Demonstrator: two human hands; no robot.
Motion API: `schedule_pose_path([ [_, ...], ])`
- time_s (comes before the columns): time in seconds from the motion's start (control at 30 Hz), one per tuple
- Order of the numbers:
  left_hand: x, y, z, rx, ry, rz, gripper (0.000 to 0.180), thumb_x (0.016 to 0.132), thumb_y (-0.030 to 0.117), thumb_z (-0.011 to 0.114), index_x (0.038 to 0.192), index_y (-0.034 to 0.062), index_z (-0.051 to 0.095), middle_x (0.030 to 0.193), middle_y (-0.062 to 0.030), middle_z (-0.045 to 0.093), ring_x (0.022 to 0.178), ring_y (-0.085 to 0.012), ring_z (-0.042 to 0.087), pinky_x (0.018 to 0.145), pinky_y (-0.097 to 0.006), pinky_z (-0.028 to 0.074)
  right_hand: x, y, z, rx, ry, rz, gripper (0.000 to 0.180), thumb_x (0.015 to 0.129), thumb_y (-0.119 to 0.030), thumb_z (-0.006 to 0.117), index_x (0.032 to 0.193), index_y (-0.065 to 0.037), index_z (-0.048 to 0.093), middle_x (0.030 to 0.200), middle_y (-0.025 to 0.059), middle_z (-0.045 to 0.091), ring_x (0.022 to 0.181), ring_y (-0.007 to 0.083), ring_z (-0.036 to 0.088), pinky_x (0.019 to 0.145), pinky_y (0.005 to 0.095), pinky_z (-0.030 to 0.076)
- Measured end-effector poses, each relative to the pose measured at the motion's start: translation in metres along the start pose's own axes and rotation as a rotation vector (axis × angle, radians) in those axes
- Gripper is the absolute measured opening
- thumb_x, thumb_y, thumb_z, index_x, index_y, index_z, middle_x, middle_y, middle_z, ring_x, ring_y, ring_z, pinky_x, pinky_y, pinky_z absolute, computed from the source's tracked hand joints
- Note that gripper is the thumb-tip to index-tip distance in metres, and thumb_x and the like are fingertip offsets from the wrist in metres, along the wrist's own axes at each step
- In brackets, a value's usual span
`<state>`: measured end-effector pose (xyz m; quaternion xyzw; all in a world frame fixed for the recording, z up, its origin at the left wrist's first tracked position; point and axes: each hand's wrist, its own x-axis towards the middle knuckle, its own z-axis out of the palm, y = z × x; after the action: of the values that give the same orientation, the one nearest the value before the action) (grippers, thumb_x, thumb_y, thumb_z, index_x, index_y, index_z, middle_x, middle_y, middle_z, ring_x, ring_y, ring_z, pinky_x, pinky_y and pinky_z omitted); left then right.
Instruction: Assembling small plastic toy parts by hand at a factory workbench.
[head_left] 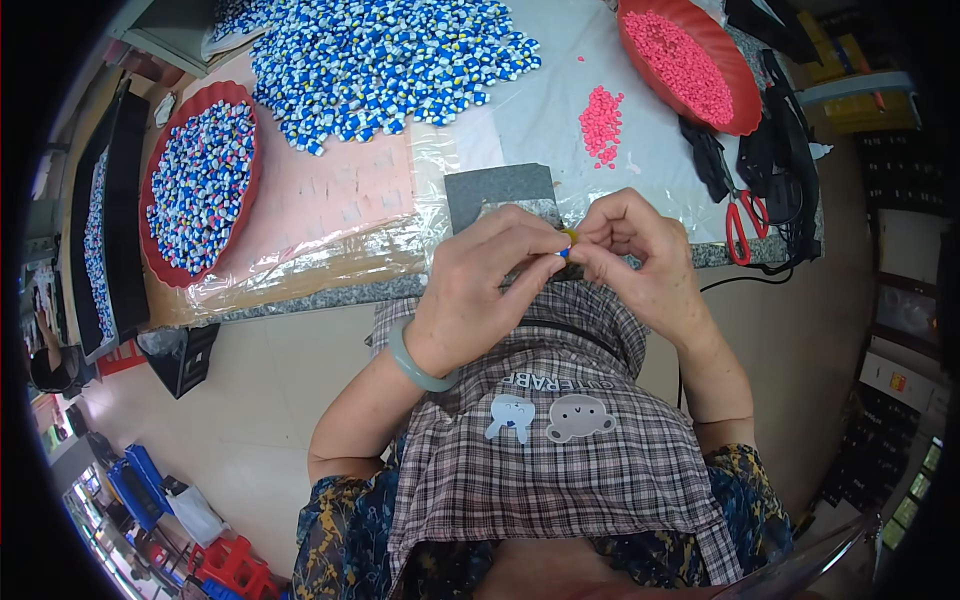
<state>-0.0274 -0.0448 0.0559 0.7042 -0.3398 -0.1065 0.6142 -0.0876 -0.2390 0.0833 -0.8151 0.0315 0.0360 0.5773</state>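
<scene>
Above the table's near edge, my two hands meet at the fingertips. My left hand (pixel 490 275), with a pale green bangle at the wrist, pinches a small blue piece (pixel 564 252) between thumb and fingers. My right hand (pixel 645 262) is closed in a pinch right against it, by a yellowish bit (pixel 570 236); what its fingertips grip is mostly hidden. Just behind the hands lies a dark grey pad (pixel 495 188), partly covered by them. Beyond it, a small heap of pink pieces (pixel 601 125) rests on the plastic-covered table.
A large pile of blue, white and yellow pieces (pixel 390 65) spreads at the back. Similar pieces fill a red bowl (pixel 183 277) on the left. Another red bowl (pixel 726 55), back right, contains pink pieces. Red-handled scissors (pixel 738 235) and black cables (pixel 790 190) lie at the right edge.
</scene>
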Motion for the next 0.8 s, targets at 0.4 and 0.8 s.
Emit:
schedule_pose_path([
  [0.4, 0.005, -0.014, -0.042, -0.613, 0.311, -0.402, 0.024, 0.097, 0.004, 0.056, 0.118, -0.0044, 0.063, 0.096, -0.0084, 0.068, 0.09, -0.0165, 0.069, 0.076, -0.024, 0.054, 0.028, 0.066, -0.057, -0.514, 0.304, -0.175, 0.012, 0.087, 0.001, 0.069, 0.098, 0.001, 0.066, 0.09, 0.006, 0.065, 0.076, 0.013, 0.065, 0.066, 0.0261, 0.051],
  [0.8, 0.034, -0.052, -0.067, 0.255, 0.388, -0.17, 0.013, 0.09, 0.007, 0.064, 0.1, 0.002, 0.07, 0.088, -0.0072, 0.064, 0.083, -0.016, 0.062, 0.075, -0.029, 0.05, 0.048, 0.075, -0.041, -0.764, 0.34, -0.307, 0.009, 0.084, 0.001, 0.069, 0.09, 0.0, 0.064, 0.085, 0.0087, 0.063, 0.068, 0.0213, 0.067, 0.059, 0.0326, 0.053],
])
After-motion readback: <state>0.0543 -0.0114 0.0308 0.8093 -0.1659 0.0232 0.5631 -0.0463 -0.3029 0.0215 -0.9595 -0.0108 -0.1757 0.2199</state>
